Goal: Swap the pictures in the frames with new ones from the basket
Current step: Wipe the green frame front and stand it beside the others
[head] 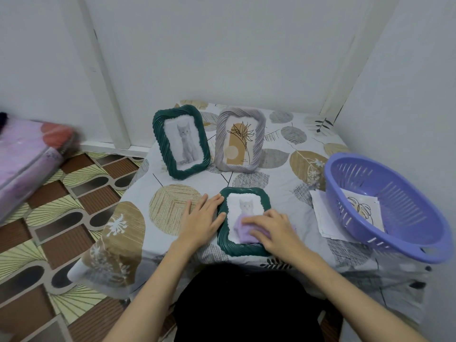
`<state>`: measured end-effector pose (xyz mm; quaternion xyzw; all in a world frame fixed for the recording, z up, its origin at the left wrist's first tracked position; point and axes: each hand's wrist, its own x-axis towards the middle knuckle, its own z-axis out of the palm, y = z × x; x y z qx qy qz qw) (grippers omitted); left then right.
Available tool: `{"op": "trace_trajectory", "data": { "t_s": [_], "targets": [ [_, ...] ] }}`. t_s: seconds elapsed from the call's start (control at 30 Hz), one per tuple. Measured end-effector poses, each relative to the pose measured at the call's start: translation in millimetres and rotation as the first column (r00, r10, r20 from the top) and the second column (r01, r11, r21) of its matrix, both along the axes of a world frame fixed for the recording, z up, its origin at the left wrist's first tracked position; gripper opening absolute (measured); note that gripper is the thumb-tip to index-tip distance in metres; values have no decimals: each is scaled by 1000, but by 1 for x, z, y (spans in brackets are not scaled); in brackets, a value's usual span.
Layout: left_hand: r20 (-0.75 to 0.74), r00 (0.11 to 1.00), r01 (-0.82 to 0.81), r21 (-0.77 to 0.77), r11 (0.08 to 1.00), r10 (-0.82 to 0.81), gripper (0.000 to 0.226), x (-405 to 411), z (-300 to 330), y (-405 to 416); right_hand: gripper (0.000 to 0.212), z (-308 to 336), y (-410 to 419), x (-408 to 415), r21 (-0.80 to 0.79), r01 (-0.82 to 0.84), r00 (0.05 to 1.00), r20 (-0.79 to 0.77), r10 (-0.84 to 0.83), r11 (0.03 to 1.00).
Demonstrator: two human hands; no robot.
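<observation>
A dark green frame (243, 249) lies flat on the table near the front edge, showing a grey cat picture (245, 206). My right hand (270, 232) presses a purple cloth (243, 232) onto the lower part of its glass. My left hand (202, 219) rests flat beside the frame, fingertips touching its left rim. Behind stand two upright frames: a green frame (181, 141) with a cat picture and a grey frame (239, 139) with a plant drawing. A purple basket (387, 208) at the right holds a leaf picture (362, 209).
The table wears a leaf-patterned cloth (172, 206). White sheets of paper (325, 218) lie partly under the basket's left side. A pink wrapped bundle (29, 156) sits on the patterned floor at the left. White walls close in behind and at the right.
</observation>
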<state>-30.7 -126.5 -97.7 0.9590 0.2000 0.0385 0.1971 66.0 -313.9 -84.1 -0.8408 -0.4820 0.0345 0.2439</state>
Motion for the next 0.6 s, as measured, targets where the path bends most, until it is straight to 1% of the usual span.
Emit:
{"op": "trace_trajectory", "data": {
  "t_s": [0.07,0.1,0.13,0.2,0.3,0.33,0.4,0.47,0.5,0.53,0.6],
  "targets": [
    [-3,1000,6,2,1000,-6,50,0,1,-1,54,3,11,19,-24,110,993,-48,-111,994],
    [1,1000,7,1,1000,-7,50,-1,1,-1,54,4,21,23,-16,151,986,-67,-152,988],
    [4,1000,4,2,1000,-4,50,0,1,-1,49,5,31,22,-13,170,983,-70,-171,985],
    [4,1000,1,3,1000,-1,49,-1,1,-1,39,5,43,14,-43,130,991,-17,-131,991],
    [-7,1000,5,-5,1000,-5,49,0,1,0,46,0,30,3,10,-35,999,24,35,999],
    [-12,1000,10,-13,1000,-10,50,0,1,1,45,0,25,7,20,-56,998,26,56,998],
    [-29,999,25,-21,999,-26,50,0,1,3,39,7,29,18,-43,-11,1000,22,11,999],
    [-49,998,38,-15,999,-38,50,0,1,4,30,9,44,21,-110,63,993,101,-52,992],
    [-54,998,37,-10,999,-38,49,0,1,4,28,8,50,16,-113,85,988,135,-69,990],
    [-57,998,35,-5,999,-35,49,0,0,4,27,7,52,11,-99,74,986,157,-58,992],
    [-61,998,32,-2,999,-32,48,0,0,3,29,-1,39,3,-42,-26,982,184,33,999]
  ]
}}
